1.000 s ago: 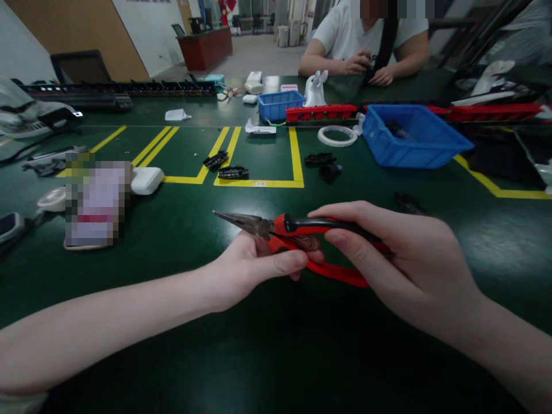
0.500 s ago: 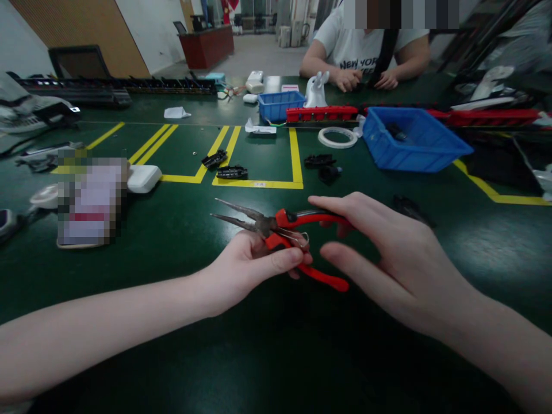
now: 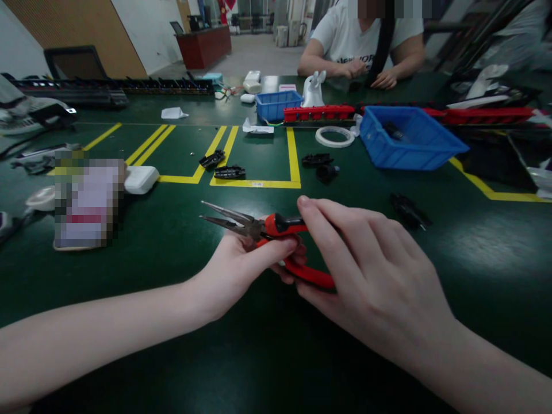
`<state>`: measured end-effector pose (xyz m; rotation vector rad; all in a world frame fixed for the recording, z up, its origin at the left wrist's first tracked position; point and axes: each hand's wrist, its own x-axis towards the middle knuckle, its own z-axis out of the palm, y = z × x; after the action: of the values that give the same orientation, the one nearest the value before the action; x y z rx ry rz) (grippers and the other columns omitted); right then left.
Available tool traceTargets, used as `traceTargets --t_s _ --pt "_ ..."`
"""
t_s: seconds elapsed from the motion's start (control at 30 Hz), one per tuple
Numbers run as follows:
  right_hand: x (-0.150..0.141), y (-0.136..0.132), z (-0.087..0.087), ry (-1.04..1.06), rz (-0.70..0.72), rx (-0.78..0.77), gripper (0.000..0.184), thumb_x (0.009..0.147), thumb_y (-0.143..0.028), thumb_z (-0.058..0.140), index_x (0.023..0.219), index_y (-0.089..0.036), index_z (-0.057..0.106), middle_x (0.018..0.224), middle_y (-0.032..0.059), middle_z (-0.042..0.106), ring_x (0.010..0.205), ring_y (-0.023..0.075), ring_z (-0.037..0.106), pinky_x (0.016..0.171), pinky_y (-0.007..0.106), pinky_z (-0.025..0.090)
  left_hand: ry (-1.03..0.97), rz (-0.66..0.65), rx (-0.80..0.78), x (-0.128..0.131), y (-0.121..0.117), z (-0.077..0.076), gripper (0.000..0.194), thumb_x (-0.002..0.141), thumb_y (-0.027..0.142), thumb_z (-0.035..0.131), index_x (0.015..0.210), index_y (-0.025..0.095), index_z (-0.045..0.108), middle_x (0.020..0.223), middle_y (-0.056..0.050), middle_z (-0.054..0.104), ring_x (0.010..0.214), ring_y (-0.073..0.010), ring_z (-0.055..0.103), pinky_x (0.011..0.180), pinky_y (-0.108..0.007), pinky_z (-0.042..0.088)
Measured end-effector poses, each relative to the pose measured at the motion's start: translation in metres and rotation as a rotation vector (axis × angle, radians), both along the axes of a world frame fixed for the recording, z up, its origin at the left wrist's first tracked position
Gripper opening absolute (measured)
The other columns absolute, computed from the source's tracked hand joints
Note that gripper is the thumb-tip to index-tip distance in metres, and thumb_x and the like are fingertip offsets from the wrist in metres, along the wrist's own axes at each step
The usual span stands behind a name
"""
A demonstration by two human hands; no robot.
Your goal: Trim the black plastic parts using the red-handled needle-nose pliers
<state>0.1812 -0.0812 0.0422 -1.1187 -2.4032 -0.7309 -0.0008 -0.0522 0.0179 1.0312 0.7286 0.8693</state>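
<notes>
A pair of red-handled needle-nose pliers (image 3: pixel 254 226) is held above the green table, its jaws slightly apart and pointing left. My left hand (image 3: pixel 241 261) is closed round the pliers near the pivot, thumb across the lower handle. Over the handle ends lies my right hand (image 3: pixel 375 267), its fingers bent across the upper handle and its thumb at the lower one, so it grips both. Parts of both handles are hidden by my fingers. Beyond the pliers lie small black plastic parts (image 3: pixel 230 172), and another black part (image 3: pixel 409 211) rests beyond my right hand.
Blue bins (image 3: pixel 409 144) stand farther back, with a roll of tape (image 3: pixel 334 137) beside the larger one. At left are a phone (image 3: pixel 88 204) and a white case (image 3: pixel 141 179). Yellow tape lines mark the table (image 3: pixel 194 356). A person (image 3: pixel 357 52) sits opposite.
My right hand has closed in on the handles, its thumb now against the lower one. The handles have drawn closer together and the jaws have narrowed slightly.
</notes>
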Motion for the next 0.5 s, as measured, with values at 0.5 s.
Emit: traceTargets --t_s 0.5 --pt "0.0054 0.0035 -0.0048 0.115 0.132 -0.078 0.047 0.087 -0.019 0.057 0.130 0.001 0.053 0.109 0.0215 0.065 0.090 0.0282 0.062 0.073 0.039 0.053 0.050 -0.007 0.175 -0.0026 -0.0029 0.0000 0.015 0.088 0.027 0.071 0.098 0.017 0.068 0.093 -0.001 0.072 0.090 -0.0169 0.067 0.084 -0.028 0.054"
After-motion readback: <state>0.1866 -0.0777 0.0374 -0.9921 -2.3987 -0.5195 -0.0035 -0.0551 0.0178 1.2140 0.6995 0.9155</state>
